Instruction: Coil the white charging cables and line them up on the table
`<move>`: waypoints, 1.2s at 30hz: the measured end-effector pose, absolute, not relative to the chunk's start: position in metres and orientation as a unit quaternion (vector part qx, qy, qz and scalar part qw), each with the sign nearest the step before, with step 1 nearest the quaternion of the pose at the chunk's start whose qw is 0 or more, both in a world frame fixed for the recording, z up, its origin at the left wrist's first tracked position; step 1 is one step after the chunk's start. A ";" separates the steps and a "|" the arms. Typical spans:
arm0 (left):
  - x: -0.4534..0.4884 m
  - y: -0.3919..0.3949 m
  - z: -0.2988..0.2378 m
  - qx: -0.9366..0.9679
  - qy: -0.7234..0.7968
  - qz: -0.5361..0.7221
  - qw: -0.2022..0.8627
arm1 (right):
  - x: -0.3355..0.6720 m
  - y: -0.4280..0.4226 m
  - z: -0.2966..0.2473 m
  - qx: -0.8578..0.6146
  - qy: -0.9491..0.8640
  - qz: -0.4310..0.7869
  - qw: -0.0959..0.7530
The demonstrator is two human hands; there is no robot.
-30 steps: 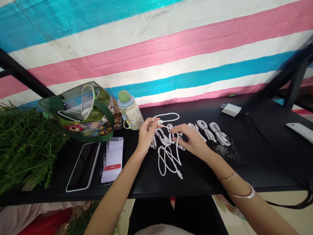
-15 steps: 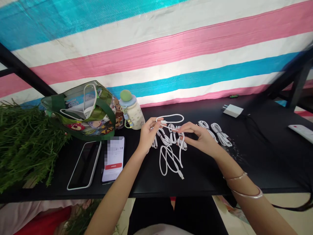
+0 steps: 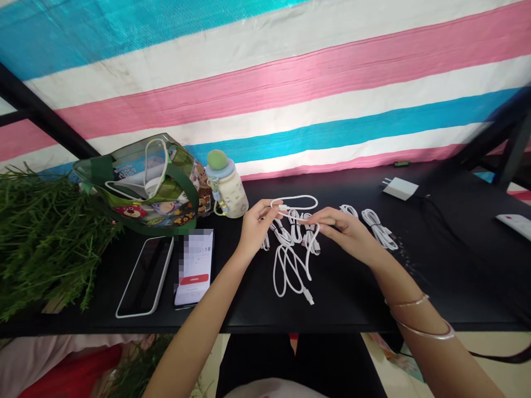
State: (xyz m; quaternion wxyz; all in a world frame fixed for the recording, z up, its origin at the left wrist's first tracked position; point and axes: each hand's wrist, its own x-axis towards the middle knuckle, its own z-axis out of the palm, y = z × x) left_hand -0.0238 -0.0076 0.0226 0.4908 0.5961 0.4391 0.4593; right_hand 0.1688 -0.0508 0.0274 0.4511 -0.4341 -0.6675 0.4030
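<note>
A loose white cable [image 3: 290,265] runs between both my hands and trails down onto the black table [image 3: 332,298]. My left hand [image 3: 254,229] pinches the cable near its plug end, just below a small loop [image 3: 295,200]. My right hand [image 3: 346,232] pinches the same cable a little to the right. Behind the hands lie several coiled white cable bundles [image 3: 379,229] in a row.
Two phones [image 3: 145,276] [image 3: 194,268] lie at the left front. A green cartoon-print bag [image 3: 145,185] and a small bottle [image 3: 226,188] stand behind them. Green plants [image 3: 41,232] fill the far left. A white charger [image 3: 399,188] and a white object [image 3: 514,224] sit at the right.
My right hand rose from the bundles and took hold of the loose cable, drawing it a little to the right. The left hand kept its grip.
</note>
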 end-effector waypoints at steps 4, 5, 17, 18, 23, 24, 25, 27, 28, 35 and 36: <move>-0.023 -0.009 0.022 0.614 0.429 0.454 0.483 | 0.167 -0.051 0.029 -0.452 -0.635 0.390 0.489; -0.022 -0.010 0.022 0.620 0.423 0.452 0.481 | 0.167 -0.050 0.029 -0.459 -0.629 0.381 0.499; -0.019 -0.017 0.025 0.685 0.403 0.397 0.459 | 0.165 -0.046 0.020 -0.517 -0.556 0.295 0.580; -0.019 -0.017 0.025 0.687 0.402 0.393 0.461 | 0.166 -0.046 0.019 -0.519 -0.553 0.299 0.579; -0.019 -0.016 0.026 0.684 0.398 0.390 0.471 | 0.166 -0.046 0.020 -0.511 -0.550 0.347 0.563; -0.019 -0.016 0.026 0.683 0.398 0.391 0.471 | 0.166 -0.047 0.021 -0.506 -0.548 0.353 0.565; -0.019 -0.016 0.026 0.683 0.399 0.392 0.470 | 0.166 -0.047 0.021 -0.501 -0.545 0.357 0.569; -0.019 -0.016 0.026 0.684 0.401 0.390 0.468 | 0.165 -0.047 0.022 -0.494 -0.535 0.364 0.581; -0.019 -0.016 0.026 0.686 0.402 0.388 0.466 | 0.165 -0.046 0.021 -0.492 -0.532 0.366 0.584; -0.019 -0.016 0.028 0.700 0.416 0.390 0.429 | 0.168 -0.044 0.018 -0.505 -0.558 0.345 0.561; -0.020 -0.016 0.028 0.702 0.418 0.389 0.426 | 0.168 -0.044 0.018 -0.506 -0.561 0.339 0.561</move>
